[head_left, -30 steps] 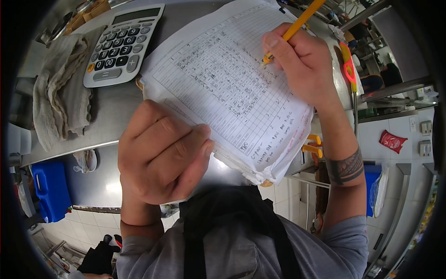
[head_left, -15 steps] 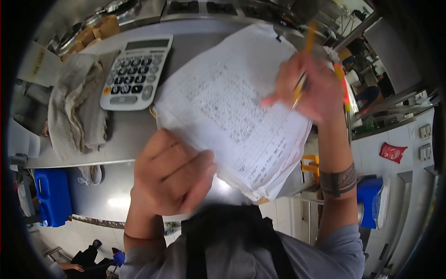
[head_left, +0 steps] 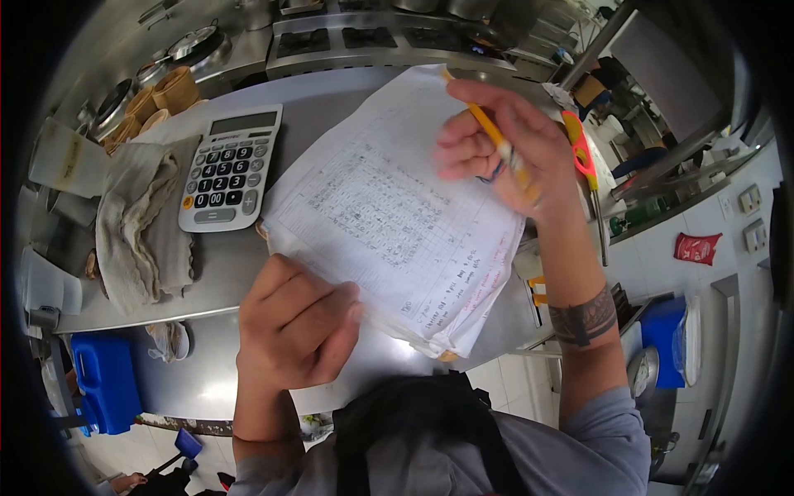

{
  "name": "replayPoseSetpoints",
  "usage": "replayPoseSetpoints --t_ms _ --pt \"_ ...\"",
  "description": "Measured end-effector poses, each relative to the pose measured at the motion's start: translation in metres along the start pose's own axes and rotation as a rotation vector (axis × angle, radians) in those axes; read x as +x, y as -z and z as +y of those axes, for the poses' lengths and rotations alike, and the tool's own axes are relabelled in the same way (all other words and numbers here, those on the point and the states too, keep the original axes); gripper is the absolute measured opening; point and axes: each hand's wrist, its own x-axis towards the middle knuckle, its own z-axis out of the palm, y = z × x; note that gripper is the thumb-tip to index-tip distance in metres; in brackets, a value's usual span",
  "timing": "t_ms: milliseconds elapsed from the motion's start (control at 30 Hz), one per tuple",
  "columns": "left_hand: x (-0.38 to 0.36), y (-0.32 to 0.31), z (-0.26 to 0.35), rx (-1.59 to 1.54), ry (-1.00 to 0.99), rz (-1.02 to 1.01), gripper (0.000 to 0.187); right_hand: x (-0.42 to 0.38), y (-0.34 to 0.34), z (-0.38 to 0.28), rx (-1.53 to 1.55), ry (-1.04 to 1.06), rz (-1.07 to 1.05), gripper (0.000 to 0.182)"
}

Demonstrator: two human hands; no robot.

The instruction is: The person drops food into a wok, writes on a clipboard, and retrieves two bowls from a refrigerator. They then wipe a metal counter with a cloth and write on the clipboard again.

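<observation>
Handwritten sheets of paper [head_left: 356, 223] lie slanted in a stack on the steel table [head_left: 211, 347], dense with rows of writing and a few red lines. Over their upper right part, my right hand [head_left: 509, 149] is raised with a yellow pen [head_left: 488, 128] held in it, slightly blurred. At the lower left edge of the stack rests my left hand [head_left: 294, 322], closed with its fingers curled; whatever may be inside is hidden. Left of the sheets sits a white calculator [head_left: 223, 178] with dark keys. A folded grey cloth [head_left: 145, 223] is beside it.
Orange-and-yellow handled scissors [head_left: 583, 149] are at the table's right side. Bamboo steamers [head_left: 174, 89] and a stove [head_left: 335, 40] stand behind. Plastic tubs [head_left: 50, 281] are at the left. A blue jerrycan [head_left: 107, 380] is below the table.
My right hand has moved left and the pen has turned over to lean the other way. My left hand remains closed by the paper's edge. The view has shifted slightly.
</observation>
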Motion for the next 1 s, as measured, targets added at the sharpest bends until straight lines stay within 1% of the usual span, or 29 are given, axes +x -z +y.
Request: replayPoseSetpoints --t_ms 33,67,100,167,200,267,300,333,367,433,467,533,567,633,667,733,767,800,867,933,967,1000 --pt "0.001 0.001 -0.001 0.007 -0.022 -0.012 0.022 0.002 -0.003 0.003 0.068 0.054 -0.028 0.051" --pt "0.002 0.002 0.000 0.014 -0.042 -0.024 0.025 0.003 -0.002 0.003 0.062 0.061 -0.026 0.051" --pt "0.002 0.002 0.000 0.012 -0.045 -0.023 0.025 0.005 0.001 0.005 -0.133 0.175 -0.043 0.046" --pt "0.001 0.003 0.001 0.010 -0.019 -0.024 0.024 0.013 0.019 0.010 -0.326 0.287 -0.059 0.044" --pt "0.001 0.003 0.002 0.012 -0.017 -0.027 0.024 0.019 0.032 0.010 -0.510 0.314 -0.066 0.048" --pt "0.002 0.003 0.003 0.014 -0.013 -0.026 0.023 0.017 0.037 0.016 -0.681 0.333 -0.072 0.053" --pt "0.001 0.003 0.003 0.019 -0.002 -0.034 0.023 0.018 0.016 0.013 -0.669 0.239 0.044 0.056" --pt "0.001 0.002 0.002 0.013 -0.017 -0.027 0.023 0.017 0.002 0.013 -0.655 0.144 0.156 0.063" --pt "0.001 0.003 0.001 0.007 -0.032 -0.018 0.022 0.015 -0.003 0.016 -0.644 0.140 0.149 0.063" --pt "0.000 0.003 0.000 0.012 -0.034 -0.021 0.022 0.014 -0.008 0.021 -0.889 0.125 0.227 0.084" --pt "0.000 0.003 -0.001 0.008 -0.047 -0.018 0.022 0.013 -0.004 0.021 -0.885 0.121 0.221 0.084" --pt "-0.001 0.002 -0.002 0.008 -0.042 -0.016 0.022 0.014 0.012 0.019 -0.609 -0.055 0.164 0.073" --pt "-0.001 0.002 -0.002 0.005 -0.048 -0.016 0.022 0.015 0.016 0.019 -0.606 -0.060 0.164 0.073" --pt "-0.001 0.002 -0.002 0.005 -0.046 -0.016 0.022 0.017 0.019 0.019 -0.465 0.075 -0.079 0.068" --pt "-0.002 0.001 -0.002 0.005 -0.046 -0.014 0.022 0.016 0.017 0.019 -0.463 0.071 -0.077 0.068" --pt "-0.002 -0.002 0.000 -0.004 -0.023 0.004 0.021 0.014 0.005 0.018 -0.546 0.028 0.106 0.057" --pt "-0.002 -0.003 0.000 -0.010 -0.003 0.024 0.019 0.014 -0.003 0.021 -0.544 0.025 0.108 0.057" --pt "-0.002 -0.003 0.000 -0.011 -0.001 0.021 0.019 0.015 -0.011 0.025 -0.518 0.014 0.169 0.048" --pt "-0.002 -0.003 0.001 -0.009 0.001 0.019 0.019 0.015 -0.010 0.027 -0.489 0.000 0.233 0.039" --pt "-0.002 -0.002 0.000 -0.006 0.002 0.012 0.019 0.013 0.002 0.024 -0.722 -0.009 0.122 0.029" --pt "-0.002 -0.002 0.000 -0.003 0.002 0.008 0.019 0.012 0.002 0.023 -0.720 -0.012 0.121 0.029" --pt "-0.003 -0.001 0.000 -0.003 0.005 0.006 0.019 0.010 0.000 0.021 -0.711 -0.004 0.112 0.024"
